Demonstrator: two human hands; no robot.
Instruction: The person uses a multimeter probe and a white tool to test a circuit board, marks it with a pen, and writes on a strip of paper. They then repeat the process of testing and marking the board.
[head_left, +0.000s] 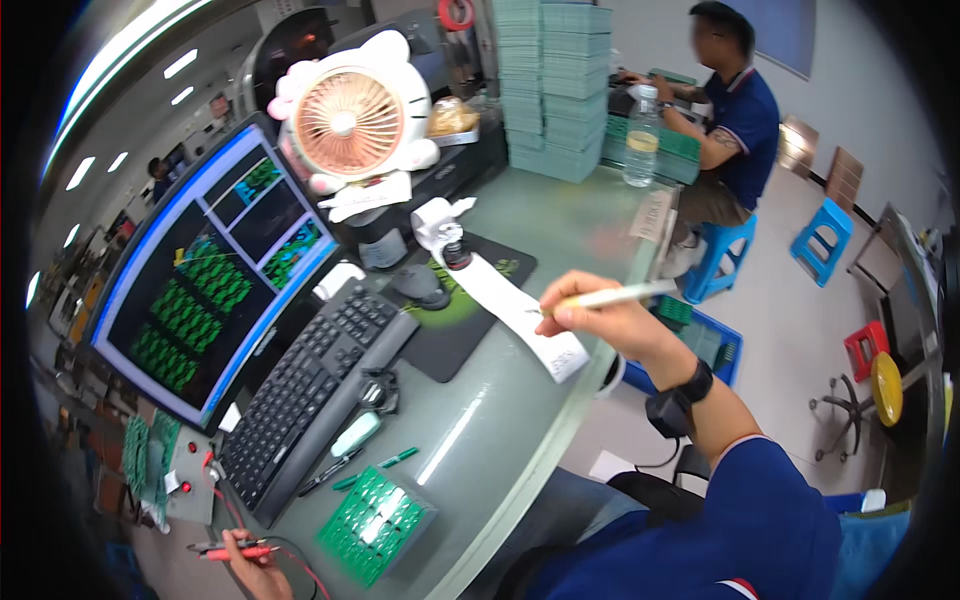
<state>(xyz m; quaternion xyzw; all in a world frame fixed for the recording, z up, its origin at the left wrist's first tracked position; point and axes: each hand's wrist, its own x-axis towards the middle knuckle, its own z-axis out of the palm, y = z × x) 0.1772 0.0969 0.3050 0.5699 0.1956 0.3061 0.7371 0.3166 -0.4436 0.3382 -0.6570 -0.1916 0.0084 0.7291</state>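
Note:
My right hand [590, 312] pinches a pale, slim pen [630, 294] over a long white paper strip [515, 305]. The pen's tip is at or just above the strip; contact cannot be made out. The strip unrolls from a paper roll [436, 222] across a black mouse pad [447, 350]. At the lower left, my left hand [256, 572] is closed around red and black test probes [235, 552], with leads trailing from them. To the right of that hand, a stack of green circuit boards [375, 522] rests on the desk, apart from it.
A monitor [215, 270] and black keyboard [305, 395] stand at left, behind pens [390, 465]. Further back are a cat-shaped fan [345, 120], tall board stacks [555, 90] and a water bottle [641, 140]. A co-worker [735, 110] sits beyond, near blue stools [822, 240].

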